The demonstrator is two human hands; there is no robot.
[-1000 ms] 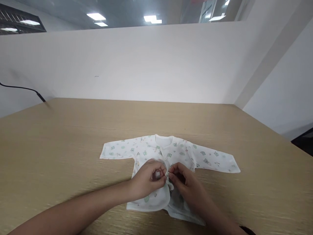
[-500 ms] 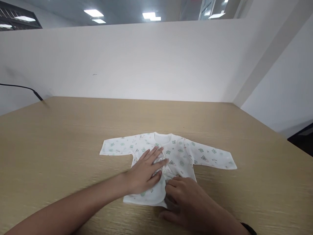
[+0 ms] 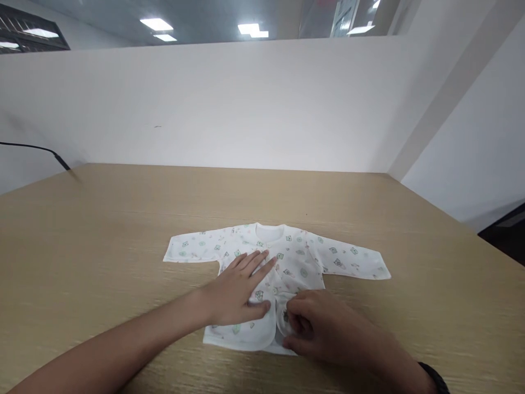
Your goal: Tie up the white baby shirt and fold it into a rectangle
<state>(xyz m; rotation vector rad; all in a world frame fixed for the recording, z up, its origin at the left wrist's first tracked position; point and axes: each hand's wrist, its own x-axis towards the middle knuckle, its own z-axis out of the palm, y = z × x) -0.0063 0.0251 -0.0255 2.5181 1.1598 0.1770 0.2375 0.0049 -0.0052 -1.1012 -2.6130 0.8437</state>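
A white long-sleeved baby shirt [image 3: 301,262] with small green and grey prints lies spread on the table, sleeves stretched out to both sides and neckline facing away from me. My left hand [image 3: 240,290] rests flat on its front, fingers spread and thumb apart. At the lower right front, my right hand [image 3: 318,325] has its fingers curled over the edge of the front panel. Its fingertips are partly hidden, but they appear to pinch the cloth. The two rounded front corners sit apart, and the inside of the back shows between them.
The wooden table [image 3: 197,200] meets a white partition [image 3: 246,104] at the back. A black cable [image 3: 59,160] reaches the table's far left corner. A dark object [image 3: 506,232] stands at the right edge. A black band [image 3: 433,377] circles my right wrist.
My right hand has shifted slightly right with the lower front panel, and the gap between the front edges now shows more. My left hand stays flat, its thumb a little lower.
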